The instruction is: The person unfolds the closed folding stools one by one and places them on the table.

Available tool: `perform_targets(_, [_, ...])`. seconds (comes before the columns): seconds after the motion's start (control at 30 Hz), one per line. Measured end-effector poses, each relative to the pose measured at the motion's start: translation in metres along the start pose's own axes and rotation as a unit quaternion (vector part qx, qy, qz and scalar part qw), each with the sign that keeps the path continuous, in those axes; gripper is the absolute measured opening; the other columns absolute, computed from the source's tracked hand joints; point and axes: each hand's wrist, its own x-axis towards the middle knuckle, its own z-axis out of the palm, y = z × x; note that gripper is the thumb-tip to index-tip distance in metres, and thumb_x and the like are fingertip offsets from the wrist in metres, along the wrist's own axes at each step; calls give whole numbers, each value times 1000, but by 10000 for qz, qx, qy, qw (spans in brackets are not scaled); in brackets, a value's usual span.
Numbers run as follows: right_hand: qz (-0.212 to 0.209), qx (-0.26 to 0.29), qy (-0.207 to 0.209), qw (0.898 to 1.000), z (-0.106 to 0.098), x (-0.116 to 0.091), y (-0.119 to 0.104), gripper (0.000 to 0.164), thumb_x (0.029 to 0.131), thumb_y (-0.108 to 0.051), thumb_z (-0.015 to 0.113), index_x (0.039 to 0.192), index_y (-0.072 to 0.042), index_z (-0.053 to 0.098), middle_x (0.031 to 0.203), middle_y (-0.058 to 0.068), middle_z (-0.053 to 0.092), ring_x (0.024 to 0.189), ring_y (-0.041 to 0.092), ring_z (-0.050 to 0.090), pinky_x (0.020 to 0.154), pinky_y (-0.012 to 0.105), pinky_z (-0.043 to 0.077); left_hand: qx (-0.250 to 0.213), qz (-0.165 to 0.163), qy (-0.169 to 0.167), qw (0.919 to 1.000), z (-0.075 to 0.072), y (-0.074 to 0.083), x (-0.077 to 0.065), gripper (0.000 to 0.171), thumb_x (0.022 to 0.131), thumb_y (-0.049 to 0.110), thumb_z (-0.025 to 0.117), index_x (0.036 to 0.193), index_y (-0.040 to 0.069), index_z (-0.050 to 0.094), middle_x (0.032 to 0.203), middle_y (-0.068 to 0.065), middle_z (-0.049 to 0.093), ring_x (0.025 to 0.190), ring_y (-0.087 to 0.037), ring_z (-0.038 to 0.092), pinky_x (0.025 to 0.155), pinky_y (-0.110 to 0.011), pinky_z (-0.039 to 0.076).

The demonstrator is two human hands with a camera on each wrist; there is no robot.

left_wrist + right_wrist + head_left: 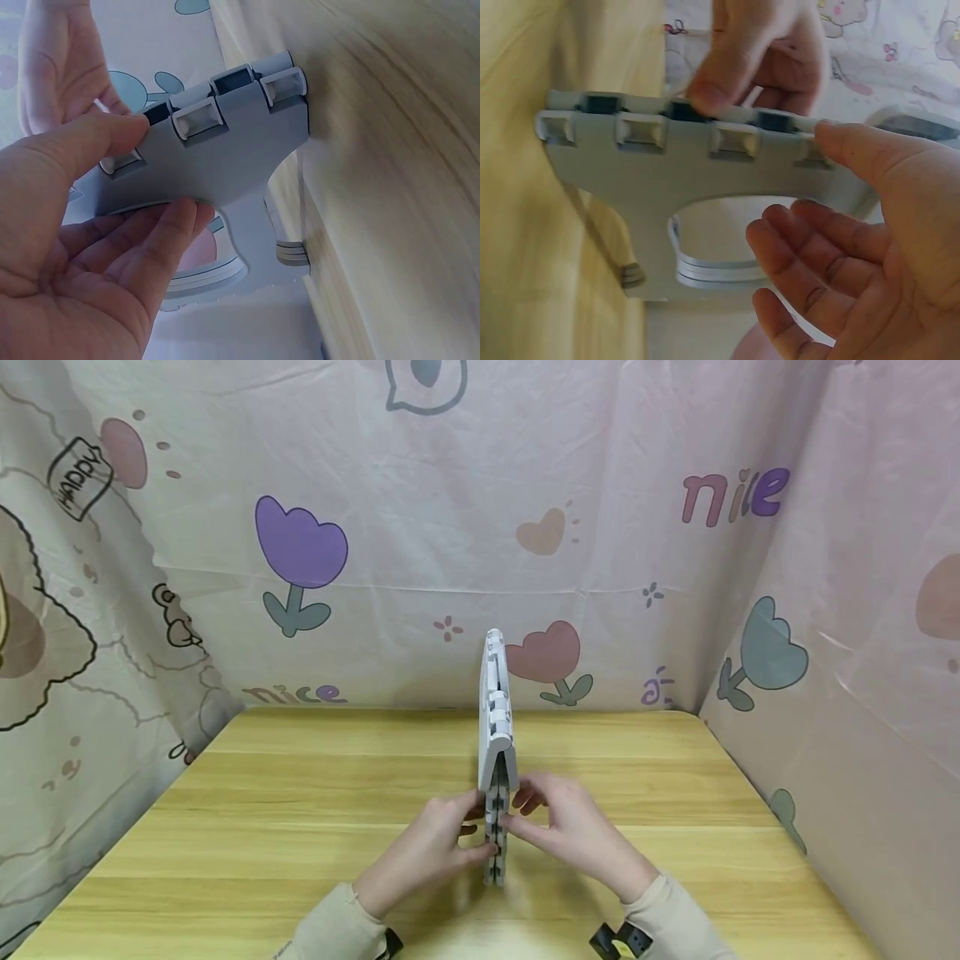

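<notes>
A folded white-grey plastic folding stool [494, 689] stands edge-on and upright on the wooden table, with hinge knuckles running along its near edge. My left hand [431, 847] grips it from the left. In the left wrist view the thumb lies on the hinged edge of the stool [240, 142], and the fingers reach the rim of an oval cutout. On the other side, my right hand [577, 831] has its thumb at the hinged edge. Its other fingers are loosely bent and spread beside the panel, near the cutout [720, 225] in the right wrist view.
The wooden table [337, 760] extends to both sides of the stool. Behind it and along the sides hangs a pale printed curtain [420, 485] with tulips, hearts and words. Dark wrist cameras [621, 941] sit at the cuffs of the beige sleeves [337, 927].
</notes>
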Motion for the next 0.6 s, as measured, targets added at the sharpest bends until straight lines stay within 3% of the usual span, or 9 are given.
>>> perform_targets(0.33, [-94,-160,19,9998,8,1,7,29,95,-37,82,113,-16,74,101,-5,78,91,15,74,81,25,60,101,127,-53,9999,-3,-1,2,48,86,3,86,128,-1,65,125,-21,77,110,-35,79,89,-25,64])
perform_targets(0.6, [-172,-207,-88,9996,1,3,12,30,92,-35,84,112,-16,75,100,-6,78,90,14,73,80,29,62,190,-214,-199,9994,-14,-3,0,47,87,8,87,128,0,66,127,-19,77,116,-35,77,97,-33,63])
